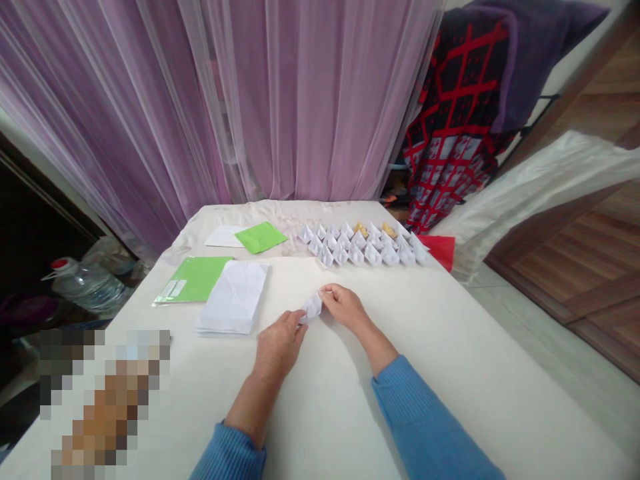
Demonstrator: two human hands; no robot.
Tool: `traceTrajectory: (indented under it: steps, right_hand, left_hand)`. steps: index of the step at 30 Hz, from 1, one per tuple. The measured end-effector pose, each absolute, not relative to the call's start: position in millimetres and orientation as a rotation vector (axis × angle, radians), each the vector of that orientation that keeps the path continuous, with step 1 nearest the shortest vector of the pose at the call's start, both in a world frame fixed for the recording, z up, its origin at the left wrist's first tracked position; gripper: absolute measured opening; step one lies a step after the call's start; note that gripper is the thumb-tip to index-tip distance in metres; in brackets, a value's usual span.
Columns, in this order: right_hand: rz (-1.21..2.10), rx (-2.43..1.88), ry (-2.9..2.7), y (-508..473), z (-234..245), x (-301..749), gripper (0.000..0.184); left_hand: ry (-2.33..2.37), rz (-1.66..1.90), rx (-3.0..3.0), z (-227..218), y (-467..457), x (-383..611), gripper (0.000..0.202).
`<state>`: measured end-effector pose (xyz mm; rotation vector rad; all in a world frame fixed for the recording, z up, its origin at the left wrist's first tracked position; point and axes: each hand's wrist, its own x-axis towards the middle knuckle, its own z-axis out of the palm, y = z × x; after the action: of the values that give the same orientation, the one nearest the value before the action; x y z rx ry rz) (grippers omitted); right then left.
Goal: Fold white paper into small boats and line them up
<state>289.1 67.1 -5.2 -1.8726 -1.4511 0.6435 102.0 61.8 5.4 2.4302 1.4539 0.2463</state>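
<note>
A small folded piece of white paper [313,307] is held between my two hands over the middle of the table. My left hand [281,341] pinches its lower left end with thumb and fingers. At its upper right end, my right hand [344,305] grips the paper between the fingertips. Left of my hands lies a stack of white paper sheets [235,297]. Beyond my right hand stand rows of folded paper boats [373,252], mostly white with a couple of yellow ones.
A green pack in clear plastic [200,277] lies partly under the stack. Farther back, a green sheet [261,237] overlaps white paper [224,236]. Something red [440,250] sits at the right edge. A large water bottle [87,283] stands left of the white-covered table [320,413].
</note>
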Motion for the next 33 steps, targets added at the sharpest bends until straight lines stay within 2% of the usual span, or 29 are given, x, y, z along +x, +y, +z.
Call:
traceTrajectory:
  steps: [3,10,16,20,23,28,33]
  right_hand:
    - [0.623,-1.864,-1.438,64,-7,287,0.029]
    - [0.609,-1.834,-1.411,64,-13,286,0.025]
    - [0.552,-1.821,-1.374,47,5,286,0.026]
    - [0.545,-1.815,-1.562,19,24,267,0.022]
    - [0.432,-1.984,-1.690,5,26,247,0.029]
    - [0.208,-2.147,-1.682,-3,14,232,0.029]
    - [0.127,-2.172,-1.666,-2,2,229,0.028]
  left_hand:
    - [1.438,0.271,2.395,6,62,102,0.032]
    - [1.373,0.286,2.436,6,63,103,0.019]
    - [1.284,0.472,2.286,-3,64,103,0.036]
    - [1.193,0.573,2.220,-8,64,101,0.041]
    - [1.162,0.605,2.196,-11,64,100,0.043]
    - [1.205,0.730,2.151,-16,68,98,0.039]
    - [1.238,0.885,2.095,-22,71,99,0.035]
